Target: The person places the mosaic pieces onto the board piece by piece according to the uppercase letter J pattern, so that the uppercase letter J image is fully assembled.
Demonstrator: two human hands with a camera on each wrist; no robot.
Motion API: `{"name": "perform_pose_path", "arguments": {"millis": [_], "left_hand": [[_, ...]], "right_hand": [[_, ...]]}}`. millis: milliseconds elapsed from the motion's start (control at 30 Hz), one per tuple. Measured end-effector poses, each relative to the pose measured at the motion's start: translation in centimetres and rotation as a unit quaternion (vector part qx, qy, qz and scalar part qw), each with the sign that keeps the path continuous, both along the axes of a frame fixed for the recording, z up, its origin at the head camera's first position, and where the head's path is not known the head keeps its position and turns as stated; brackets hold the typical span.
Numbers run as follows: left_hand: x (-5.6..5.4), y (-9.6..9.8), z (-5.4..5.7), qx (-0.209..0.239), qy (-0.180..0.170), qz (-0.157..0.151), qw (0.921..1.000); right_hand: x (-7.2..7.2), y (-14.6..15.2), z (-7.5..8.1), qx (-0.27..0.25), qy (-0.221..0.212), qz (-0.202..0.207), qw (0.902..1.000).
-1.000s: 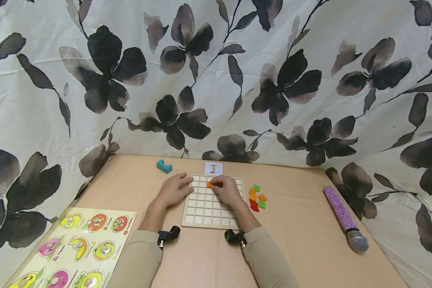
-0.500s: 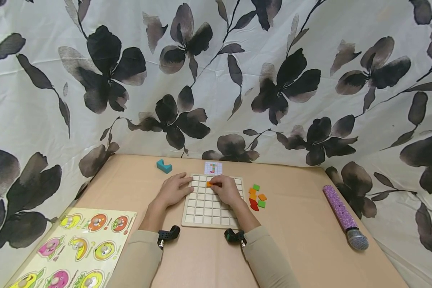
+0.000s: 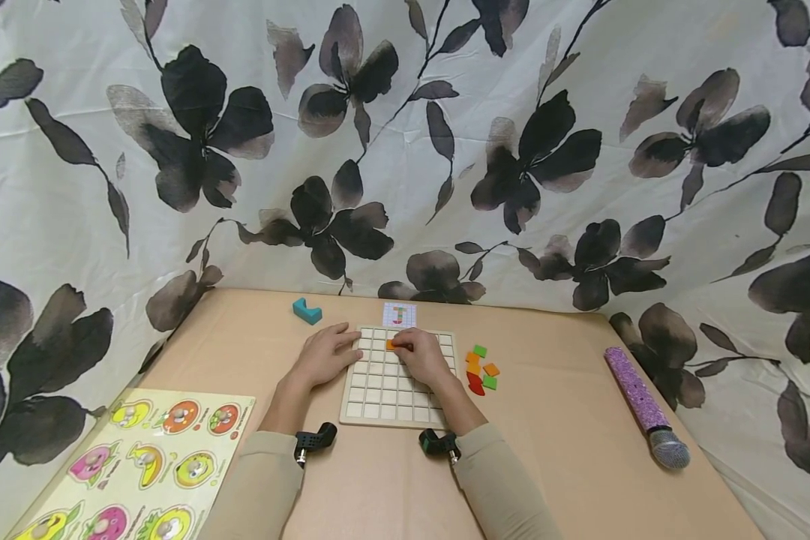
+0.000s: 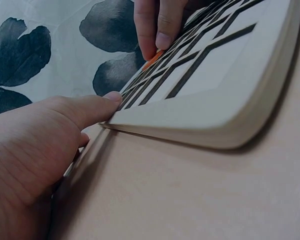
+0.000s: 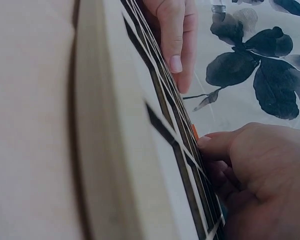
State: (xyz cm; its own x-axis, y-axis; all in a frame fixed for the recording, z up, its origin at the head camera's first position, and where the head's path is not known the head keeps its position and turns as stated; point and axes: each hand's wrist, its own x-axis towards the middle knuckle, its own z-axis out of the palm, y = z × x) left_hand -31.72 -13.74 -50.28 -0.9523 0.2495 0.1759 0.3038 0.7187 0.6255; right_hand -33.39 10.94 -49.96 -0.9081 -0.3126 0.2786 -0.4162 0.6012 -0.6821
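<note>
A pale wooden grid board (image 3: 391, 415) lies on the table in the head view, its squares outlined by dark grooves in the wrist views. My left hand (image 3: 325, 355) rests at its left edge, fingers extended, the thumb on the rim in the left wrist view. Near the top of the grid, my right hand (image 3: 423, 355) has thumb and fingertips at an orange square tile (image 3: 390, 345), which they partly cover. The right wrist view shows the thumb (image 5: 210, 141) against that tile's edge, with the other fingers bent beneath the hand.
Loose green, orange and red tiles (image 3: 474, 367) lie right of the board. Behind it is a small pattern card (image 3: 400, 315), with a teal block (image 3: 307, 311) to its left. A fruit picture board (image 3: 169, 465) lies front left, a purple glitter microphone (image 3: 641, 405) at right.
Both hands stay nearly still, the right fingers keeping to the same orange tile. The head view has shifted very slightly.
</note>
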Motion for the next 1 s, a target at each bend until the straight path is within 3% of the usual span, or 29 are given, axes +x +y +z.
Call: {"name": "perform_pose_path", "arguments": {"millis": [200,467,767,1000], "left_hand": [[-0.1,0.0,-0.1,0.001,-0.011,0.002,0.9999],[0.0,0.0,0.1,0.004,-0.013,0.000,0.9999],[0.0,0.0,0.1,0.004,-0.016,0.001,0.9999],[0.0,0.0,0.0,0.001,-0.010,-0.001,0.9999]], "right_hand": [[0.0,0.0,-0.1,0.002,0.005,0.003,1.0000],[0.6,0.0,0.5,-0.028,-0.021,-0.013,0.9993],[1.3,0.2,2.3,-0.052,-0.001,0.008,0.9986],[2.0,1.4,4.1,-0.020,0.024,-0.005,0.9995]]}}
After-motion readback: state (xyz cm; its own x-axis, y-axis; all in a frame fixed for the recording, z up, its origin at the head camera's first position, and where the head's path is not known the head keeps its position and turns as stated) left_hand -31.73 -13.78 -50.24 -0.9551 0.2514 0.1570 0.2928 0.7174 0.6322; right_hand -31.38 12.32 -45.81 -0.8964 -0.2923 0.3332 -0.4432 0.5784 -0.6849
